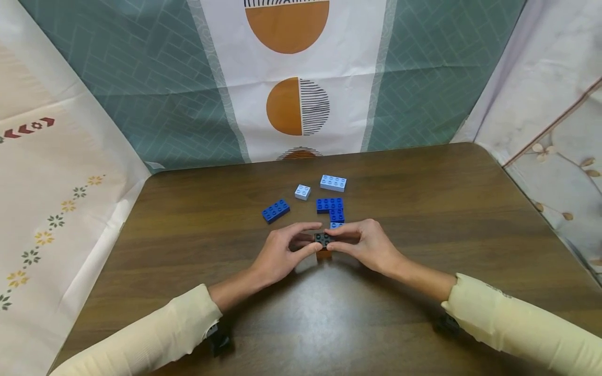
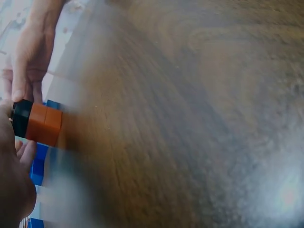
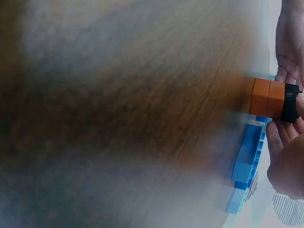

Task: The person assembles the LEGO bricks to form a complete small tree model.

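Note:
A small black brick (image 1: 322, 238) sits on top of a stack of two orange bricks (image 2: 45, 124) standing on the wooden table (image 1: 301, 318). My left hand (image 1: 281, 251) pinches the black brick from the left, thumb at its near side. From the right, my right hand (image 1: 373, 247) holds the same brick between thumb and fingers. Both wrist views show the black brick lying against the upper orange one, with fingertips around it. Just behind the hands is a light blue brick (image 1: 336, 225), partly hidden by the right fingers.
Two dark blue bricks (image 1: 330, 204) lie touching behind the hands. Another dark blue brick (image 1: 276, 211) lies further left. At the back are a small pale blue brick (image 1: 302, 192) and a longer pale blue brick (image 1: 333, 183). Patterned cloths (image 1: 188, 104) hang around the table.

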Action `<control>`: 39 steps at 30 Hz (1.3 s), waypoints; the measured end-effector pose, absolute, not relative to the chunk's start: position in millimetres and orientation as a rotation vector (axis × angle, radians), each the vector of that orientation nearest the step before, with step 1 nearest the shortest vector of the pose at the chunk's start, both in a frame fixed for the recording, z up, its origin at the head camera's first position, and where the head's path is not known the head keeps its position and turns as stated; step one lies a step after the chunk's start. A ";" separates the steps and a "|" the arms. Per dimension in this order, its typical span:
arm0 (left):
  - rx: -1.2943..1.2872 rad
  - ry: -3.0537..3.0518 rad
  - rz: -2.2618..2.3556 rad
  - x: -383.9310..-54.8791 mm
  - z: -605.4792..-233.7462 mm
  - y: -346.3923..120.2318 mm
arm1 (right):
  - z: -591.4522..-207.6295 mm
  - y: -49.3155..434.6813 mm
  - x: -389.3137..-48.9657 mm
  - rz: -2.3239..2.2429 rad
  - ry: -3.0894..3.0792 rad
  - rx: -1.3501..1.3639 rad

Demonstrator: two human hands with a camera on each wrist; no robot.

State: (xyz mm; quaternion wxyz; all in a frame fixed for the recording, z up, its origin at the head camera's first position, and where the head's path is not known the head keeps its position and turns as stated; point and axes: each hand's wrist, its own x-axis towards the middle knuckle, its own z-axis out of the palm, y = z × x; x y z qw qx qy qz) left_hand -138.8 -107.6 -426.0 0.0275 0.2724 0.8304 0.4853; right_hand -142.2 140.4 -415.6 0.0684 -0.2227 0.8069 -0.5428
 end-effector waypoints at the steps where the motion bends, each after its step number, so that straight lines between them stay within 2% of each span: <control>1: 0.842 2.553 1.527 -138.6 -426.6 -108.2 | -415.8 140.4 -142.5 -1.633 2.426 -0.674; 13: 0.769 2.453 1.726 -138.2 -435.4 -108.0 | -415.7 141.1 -143.1 -1.625 2.401 -0.693; 22: 0.877 2.512 1.700 -139.2 -439.5 -107.1 | -418.5 140.8 -143.5 -1.615 2.424 -0.705; 31: 0.922 2.554 1.686 -139.8 -438.0 -106.6 | -413.9 140.0 -146.6 -1.526 2.514 -0.873; 39: 0.914 2.572 1.656 -139.6 -438.7 -107.5 | -414.0 139.8 -148.9 -1.535 2.472 -0.830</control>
